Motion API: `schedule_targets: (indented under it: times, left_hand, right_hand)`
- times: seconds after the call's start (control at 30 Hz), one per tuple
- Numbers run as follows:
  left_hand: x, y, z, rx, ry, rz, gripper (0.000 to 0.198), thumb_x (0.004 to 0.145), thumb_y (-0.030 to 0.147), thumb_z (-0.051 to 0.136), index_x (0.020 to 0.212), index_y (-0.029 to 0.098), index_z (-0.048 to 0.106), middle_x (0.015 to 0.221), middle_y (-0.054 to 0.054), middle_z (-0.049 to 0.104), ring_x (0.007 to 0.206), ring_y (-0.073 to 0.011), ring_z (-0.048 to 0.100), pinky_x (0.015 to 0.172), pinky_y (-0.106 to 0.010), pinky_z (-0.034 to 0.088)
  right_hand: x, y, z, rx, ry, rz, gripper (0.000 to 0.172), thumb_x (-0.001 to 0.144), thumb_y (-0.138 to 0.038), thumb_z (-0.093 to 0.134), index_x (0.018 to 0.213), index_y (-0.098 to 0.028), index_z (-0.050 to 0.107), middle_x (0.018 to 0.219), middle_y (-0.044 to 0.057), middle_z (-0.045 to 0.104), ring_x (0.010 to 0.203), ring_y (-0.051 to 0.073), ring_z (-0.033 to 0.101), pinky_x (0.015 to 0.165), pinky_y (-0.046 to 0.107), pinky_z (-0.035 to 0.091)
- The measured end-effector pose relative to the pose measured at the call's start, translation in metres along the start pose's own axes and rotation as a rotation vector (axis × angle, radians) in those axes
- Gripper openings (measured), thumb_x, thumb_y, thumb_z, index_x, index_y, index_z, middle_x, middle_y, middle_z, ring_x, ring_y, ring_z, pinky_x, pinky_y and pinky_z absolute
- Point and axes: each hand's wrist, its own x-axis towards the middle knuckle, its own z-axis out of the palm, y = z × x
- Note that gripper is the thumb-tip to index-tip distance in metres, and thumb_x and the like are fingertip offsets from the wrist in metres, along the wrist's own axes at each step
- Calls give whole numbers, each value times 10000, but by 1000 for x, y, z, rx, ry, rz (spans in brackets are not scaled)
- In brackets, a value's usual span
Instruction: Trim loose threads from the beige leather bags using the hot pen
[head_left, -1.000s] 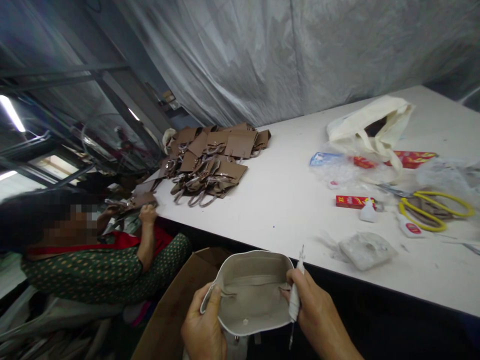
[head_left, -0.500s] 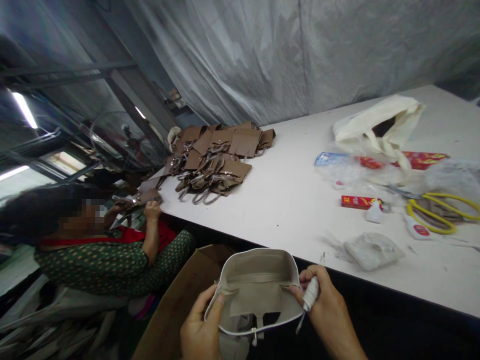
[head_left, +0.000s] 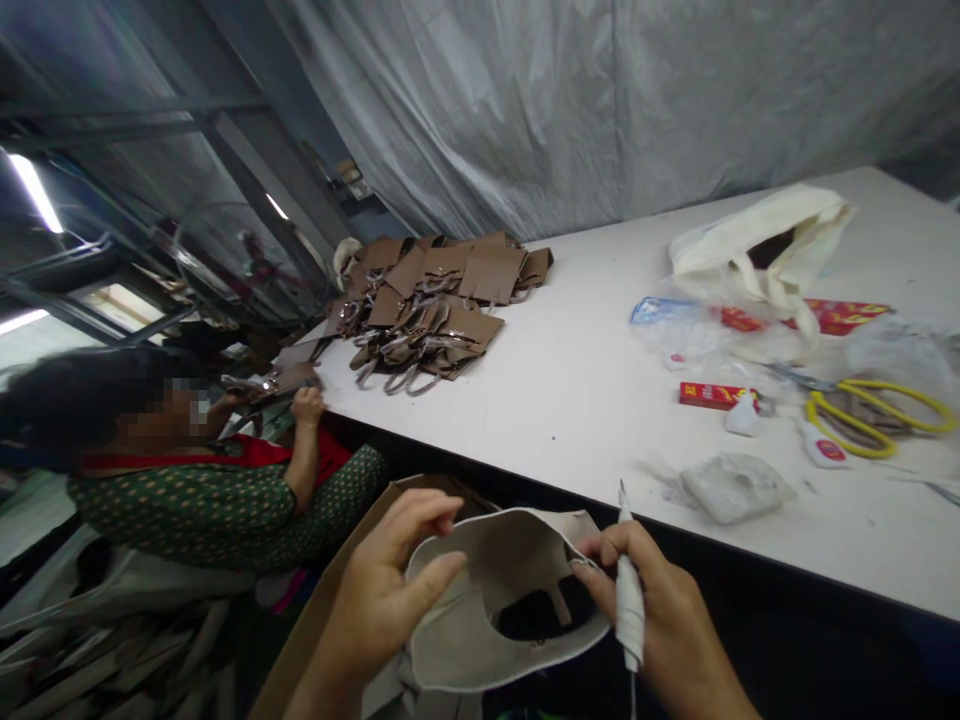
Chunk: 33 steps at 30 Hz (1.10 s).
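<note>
A pale beige handbag (head_left: 465,635) with its mouth toward me hangs at the front edge of the table. My right hand (head_left: 649,600) pinches the right side of its rim. The same hand also holds a slim tool (head_left: 628,610) with a white-wrapped handle and thin pointed metal at both ends. At the bag's left rim, my left hand (head_left: 397,580) is open, thumb and fingers apart; I cannot tell whether it touches the bag. A dark opening shows inside the bag, toward its right side.
Brown handbags (head_left: 450,300) lie piled on the white table (head_left: 577,400). To the right are yellow-handled scissors (head_left: 862,410), a red box (head_left: 716,396), small white bottles (head_left: 742,414), a cream cloth bag (head_left: 765,240) and a plastic-wrapped lump (head_left: 735,488). A co-worker (head_left: 202,490) sits left, beside a cardboard box (head_left: 330,600).
My left hand has let go of the bag's left rim and lifted, its fingers spread. The bag's mouth has changed shape, and the tool in my right hand has turned more upright.
</note>
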Motion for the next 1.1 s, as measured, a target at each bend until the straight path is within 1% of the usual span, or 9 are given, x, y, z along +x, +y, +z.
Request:
schedule_targets:
  times: [0.1,0.2,0.33,0.47,0.6,0.73,0.83,0.97,1.1]
  left_hand:
    - [33,26,20,78,-392,145,541,677,213,871,1207,286,790,1293,-119,725,1220,-338,660,1087,-451,510]
    - [54,32,43,49,-706,194,632,675,225,884,1286,306,746,1287,-102,743,1209,-332,676,1101,-461,492]
    - [70,22,71,31,-897,217,512,752,293,833,1259,277,761,1161,-90,783,1092,-312,712,1040,-409,500]
    - [80,18,89,-80,-925,247,407,760,325,819,1157,241,800,1117,-91,788,1058,-297,708,1007,-374,497]
    - [81,14,102,-97,-869,183,228,718,247,803,940,219,849,878,-58,796,875,-268,727,877,-341,546]
    - [79,5,111,-82,-813,20,281,732,180,715,974,210,855,911,-51,815,896,-267,721,826,-321,535]
    - [80,2,115,-145,-794,-38,286,751,211,712,999,208,855,943,-62,824,911,-272,722,853,-338,527]
    - [83,4,115,-213,-737,-113,194,745,249,752,893,194,864,858,-74,817,839,-252,717,814,-320,524]
    - [97,2,98,-337,-600,-295,133,631,285,842,666,162,804,643,-72,741,612,-205,643,612,-286,487]
  right_hand:
    - [3,-10,0,12,-32,-96,248,972,-359,644,810,-244,497,908,40,766,710,163,700,612,211,545]
    - [6,-11,0,21,-21,-125,233,976,-325,661,836,-243,494,954,43,774,802,174,730,699,221,567]
    - [11,-2,0,32,19,-101,208,970,-289,676,872,-243,499,947,30,767,777,162,718,700,219,554]
    - [16,4,1,79,76,-56,206,955,-305,700,874,-236,523,935,31,763,785,170,710,695,226,551]
    - [21,3,2,83,203,-34,214,931,-336,723,859,-230,551,877,20,742,747,167,691,659,222,547]
    - [25,4,3,71,288,-19,236,908,-377,741,854,-226,568,817,7,705,677,159,656,612,225,539]
    - [29,7,4,106,305,8,268,898,-407,754,868,-228,557,852,25,717,729,179,680,642,243,558]
    - [31,7,2,172,283,23,259,921,-437,724,938,-226,574,939,56,734,820,204,716,701,271,589]
    - [23,4,-11,194,343,46,299,1010,-510,598,1104,-226,607,972,68,735,881,214,734,772,300,606]
